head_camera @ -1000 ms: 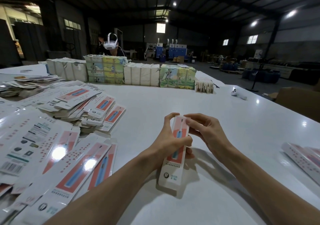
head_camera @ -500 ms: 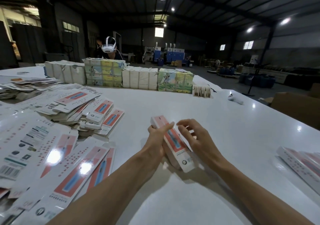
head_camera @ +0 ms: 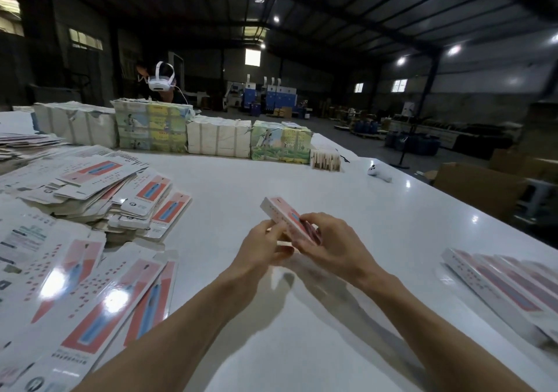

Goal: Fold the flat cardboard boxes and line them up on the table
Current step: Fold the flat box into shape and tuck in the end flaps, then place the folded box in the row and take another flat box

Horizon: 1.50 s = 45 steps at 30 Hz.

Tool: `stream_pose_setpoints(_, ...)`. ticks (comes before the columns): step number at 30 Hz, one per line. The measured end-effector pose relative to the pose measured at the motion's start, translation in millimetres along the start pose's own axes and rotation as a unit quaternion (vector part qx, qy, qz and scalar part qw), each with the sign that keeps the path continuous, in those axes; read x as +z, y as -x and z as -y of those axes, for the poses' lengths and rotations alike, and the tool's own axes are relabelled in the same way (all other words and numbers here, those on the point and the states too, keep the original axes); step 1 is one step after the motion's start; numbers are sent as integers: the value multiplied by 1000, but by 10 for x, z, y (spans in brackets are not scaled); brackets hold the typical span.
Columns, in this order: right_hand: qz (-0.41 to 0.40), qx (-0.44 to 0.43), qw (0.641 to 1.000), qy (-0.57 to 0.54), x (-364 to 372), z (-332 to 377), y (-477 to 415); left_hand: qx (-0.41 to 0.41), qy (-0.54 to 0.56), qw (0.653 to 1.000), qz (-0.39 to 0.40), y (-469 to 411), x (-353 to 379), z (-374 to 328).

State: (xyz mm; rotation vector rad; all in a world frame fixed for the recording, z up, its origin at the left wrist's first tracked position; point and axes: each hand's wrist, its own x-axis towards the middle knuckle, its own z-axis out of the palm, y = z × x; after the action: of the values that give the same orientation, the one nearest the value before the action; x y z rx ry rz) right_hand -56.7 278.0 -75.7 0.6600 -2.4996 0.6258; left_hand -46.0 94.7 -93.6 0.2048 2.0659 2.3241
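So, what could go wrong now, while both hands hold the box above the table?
1. The box is gripped only at its near end by the left hand and right hand; a hard squeeze may crease it.
2. The folded row seems close to the table edge; a careless placement might push one off.

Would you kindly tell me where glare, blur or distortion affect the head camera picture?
Head view: ceiling lamps leave bright glare patches on the flat cartons at left and glints on the table; the folded box, left hand and right hand look softly blurred; the wide lens bows the roof beams.
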Motion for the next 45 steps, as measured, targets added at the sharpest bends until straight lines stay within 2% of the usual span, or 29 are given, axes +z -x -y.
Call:
stream_pose_setpoints(2,-2,21,998,52,-143,-100,96,50,-143,988,4,43,-4,103)
stream_pose_setpoints(4,-6,67,994,84,-346,-233,236,73,-241,967,47,77,2,180)
stream_pose_setpoints(8,-7,161,972,174,-709,-526,705,136,-422,891,100,68,9,267)
stream_pose_setpoints(12,24,245,939,239,-818,-714,1195,148,-434,881,116,60,16,256)
stream_pose_setpoints(16,3,272,926,262,-986,-855,1395,158,-442,873,130,45,23,240)
stream_pose_setpoints(27,45,367,864,342,-1288,-1091,1518,160,-439,872,144,39,15,247)
stream_pose_setpoints(29,38,349,877,329,-1260,-1044,1375,159,-443,870,148,31,17,232)
stream_pose_setpoints(33,24,264,933,243,-987,-694,859,154,-441,873,143,48,18,241)
stream_pose_setpoints(36,12,184,969,166,-658,-317,420,156,-439,878,105,81,17,247)
stream_pose_setpoints(38,-5,150,983,107,-390,-86,188,156,-419,892,72,88,22,226)
stream_pose_setpoints(41,-17,154,987,32,28,93,14,145,-397,906,38,107,46,175)
stream_pose_setpoints(43,-23,160,987,-20,243,97,3,167,-437,884,20,131,34,171)
stream_pose_setpoints(45,-48,154,985,-54,358,7,8,196,-496,846,11,172,32,115)
